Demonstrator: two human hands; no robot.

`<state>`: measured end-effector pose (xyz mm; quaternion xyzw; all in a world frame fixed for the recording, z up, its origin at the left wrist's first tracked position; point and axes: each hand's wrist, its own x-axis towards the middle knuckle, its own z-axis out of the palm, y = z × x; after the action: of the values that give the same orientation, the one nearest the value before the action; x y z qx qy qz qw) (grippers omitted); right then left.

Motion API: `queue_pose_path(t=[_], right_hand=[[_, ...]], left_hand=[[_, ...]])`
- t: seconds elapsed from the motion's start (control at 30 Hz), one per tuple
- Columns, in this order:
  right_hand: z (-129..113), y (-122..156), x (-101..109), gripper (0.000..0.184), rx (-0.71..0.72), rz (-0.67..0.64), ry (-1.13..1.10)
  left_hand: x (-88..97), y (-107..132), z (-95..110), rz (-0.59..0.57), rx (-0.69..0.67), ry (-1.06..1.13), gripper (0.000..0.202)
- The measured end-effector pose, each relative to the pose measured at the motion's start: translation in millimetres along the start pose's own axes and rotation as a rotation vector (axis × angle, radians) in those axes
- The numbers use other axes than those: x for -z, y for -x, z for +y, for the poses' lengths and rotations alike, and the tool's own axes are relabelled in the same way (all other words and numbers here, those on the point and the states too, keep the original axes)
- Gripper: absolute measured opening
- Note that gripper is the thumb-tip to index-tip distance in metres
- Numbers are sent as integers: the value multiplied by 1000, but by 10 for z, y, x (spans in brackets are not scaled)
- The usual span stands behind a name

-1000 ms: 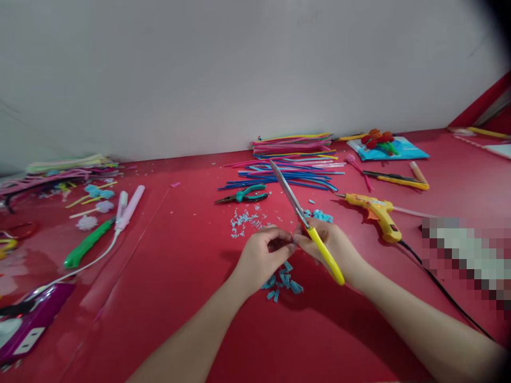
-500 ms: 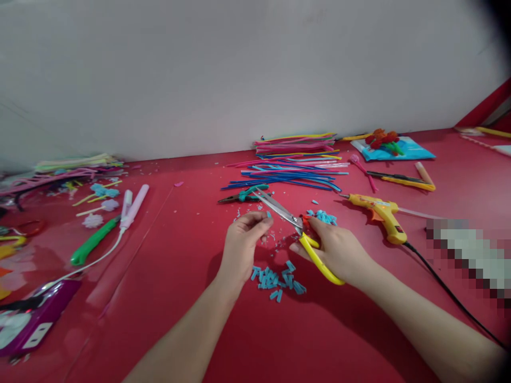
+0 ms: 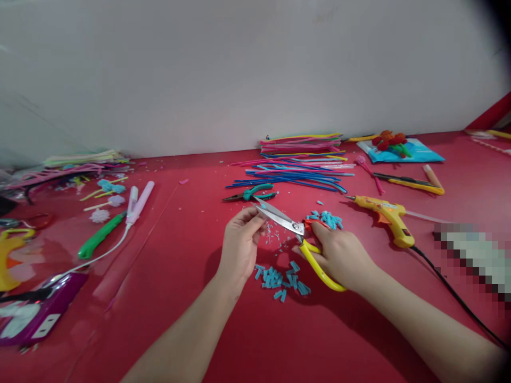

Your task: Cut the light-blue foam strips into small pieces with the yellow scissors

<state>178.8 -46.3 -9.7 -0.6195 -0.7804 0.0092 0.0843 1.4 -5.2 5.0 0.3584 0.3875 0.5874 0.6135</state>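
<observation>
My right hand (image 3: 339, 252) grips a pair of scissors (image 3: 281, 218) with yellow and red handles, blades pointing up and left. The blade tips reach the fingertips of my left hand (image 3: 241, 234), which is closed in a pinch. A small light-blue piece (image 3: 263, 206) shows at those fingertips, by the blades. Below the hands lies a loose pile of short blue strips (image 3: 273, 278). Another heap of blue pieces (image 3: 329, 219) sits just beyond my right hand, and tiny clippings are scattered between the hands. Pliers (image 3: 249, 193) with teal handles lie just past the scissor tips.
Pink and blue pipe cleaners (image 3: 297, 173) are stacked against the wall. On the right are a yellow glue gun (image 3: 385, 215), a utility knife (image 3: 415, 183) and a blue packet (image 3: 423, 151). Leftward lie a pink hair-straightener-like tool (image 3: 138, 205), a green handle (image 3: 101, 236) and a purple box (image 3: 59, 308).
The scissor blades have closed together and come up to my left fingertips, where the small blue piece is pinched. The whole view has shifted slightly.
</observation>
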Motion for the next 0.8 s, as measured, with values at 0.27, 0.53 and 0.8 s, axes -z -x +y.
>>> queue_pose_path(t=[0.27, 0.53, 0.8], right_hand=[[21, 4, -10, 37, 13, 3, 8], [26, -3, -23, 39, 16, 3, -1], [40, -6, -39, 37, 13, 4, 7]], left_hand=[[16, -4, -12, -35, 5, 29, 5], [5, -2, 2, -34, 10, 36, 5], [23, -8, -5, -39, 1, 31, 6]])
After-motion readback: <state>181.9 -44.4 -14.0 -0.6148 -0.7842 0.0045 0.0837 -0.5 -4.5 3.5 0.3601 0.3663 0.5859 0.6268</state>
